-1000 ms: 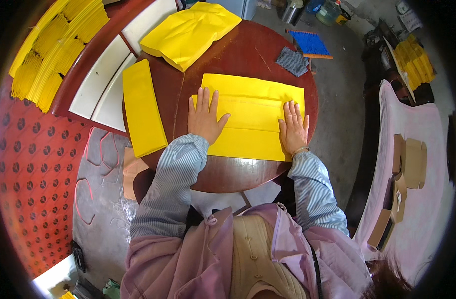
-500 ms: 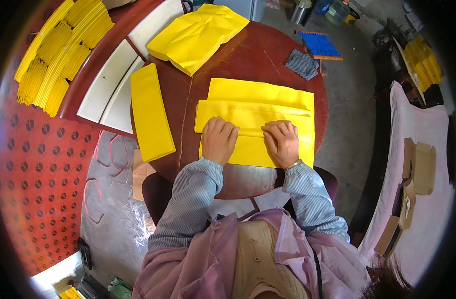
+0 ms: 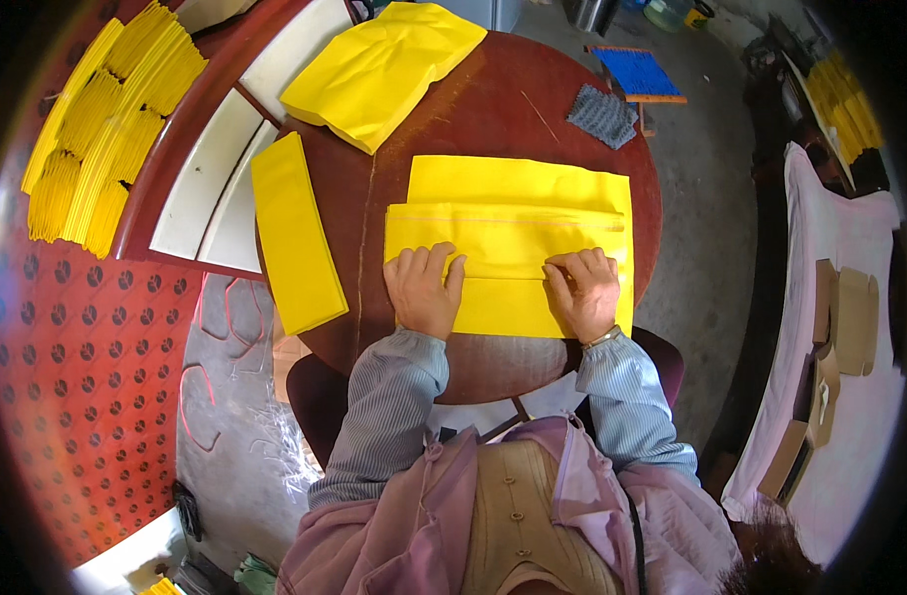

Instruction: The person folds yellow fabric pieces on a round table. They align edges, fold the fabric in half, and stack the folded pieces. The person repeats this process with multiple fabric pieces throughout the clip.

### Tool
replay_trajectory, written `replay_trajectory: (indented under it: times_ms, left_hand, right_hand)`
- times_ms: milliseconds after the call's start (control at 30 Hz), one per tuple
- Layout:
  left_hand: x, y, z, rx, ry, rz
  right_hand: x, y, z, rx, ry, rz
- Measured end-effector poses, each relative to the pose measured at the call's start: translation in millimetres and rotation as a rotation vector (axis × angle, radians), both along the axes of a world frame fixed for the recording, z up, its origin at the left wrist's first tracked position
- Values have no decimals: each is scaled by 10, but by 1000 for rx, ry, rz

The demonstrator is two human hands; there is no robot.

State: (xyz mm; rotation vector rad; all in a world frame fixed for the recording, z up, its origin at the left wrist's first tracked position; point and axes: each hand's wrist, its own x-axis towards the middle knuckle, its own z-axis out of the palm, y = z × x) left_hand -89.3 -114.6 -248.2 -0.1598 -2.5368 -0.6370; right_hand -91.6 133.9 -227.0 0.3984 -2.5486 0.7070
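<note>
A yellow sheet (image 3: pixel 513 182), of paper or thin cloth, lies in front of me on the round dark-red table (image 3: pixel 344 342). A flat folded strip of it runs across its middle, with a faint line along the upper part. My left hand (image 3: pixel 426 290) grips the strip's near edge at the left end, fingertips curled down and thumb to the right. Toward the right end, my right hand (image 3: pixel 584 290) pinches the same edge, wrist banded by a bracelet. What lies beneath the fingertips is hidden.
A folded yellow piece (image 3: pixel 297 238) lies at the table's left, and a crumpled yellow heap (image 3: pixel 384 69) at the far left. A grey knitted cloth (image 3: pixel 602 117) rests near the far right edge. Stacked yellow bundles (image 3: pixel 107 129) stand beyond; cardboard boxes (image 3: pixel 855 322) lie to the right.
Both hands have moved slightly apart along the folded strip, the left leftward and the right rightward. The strip looks flatter and straighter. My view has shifted a little.
</note>
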Motion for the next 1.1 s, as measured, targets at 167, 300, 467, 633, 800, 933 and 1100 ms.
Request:
replay_trajectory:
  times_ms: [167, 300, 467, 633, 800, 933, 1100]
  left_hand:
    - [10, -13, -7, 23, 11, 4]
    - [-45, -8, -17, 53, 165, -30]
    - [-119, -25, -54, 112, 90, -272]
    - [-45, -109, -20, 97, 43, -234]
    - [8, -246, 70, 85, 63, -147]
    - [12, -323, 132, 14, 32, -188]
    - [-30, -377, 197, -37, -31, -218]
  right_hand:
    - [62, 151, -16, -38, 12, -19]
    - [59, 148, 82, 24, -64, -47]
    - [-101, -309, 86, -6, 25, 177]
    - [-58, -337, 38, 37, -49, 167]
    - [78, 8, 51, 48, -61, 100]
    - [111, 163, 57, 46, -47, 54]
    - [108, 274, 68, 20, -25, -23]
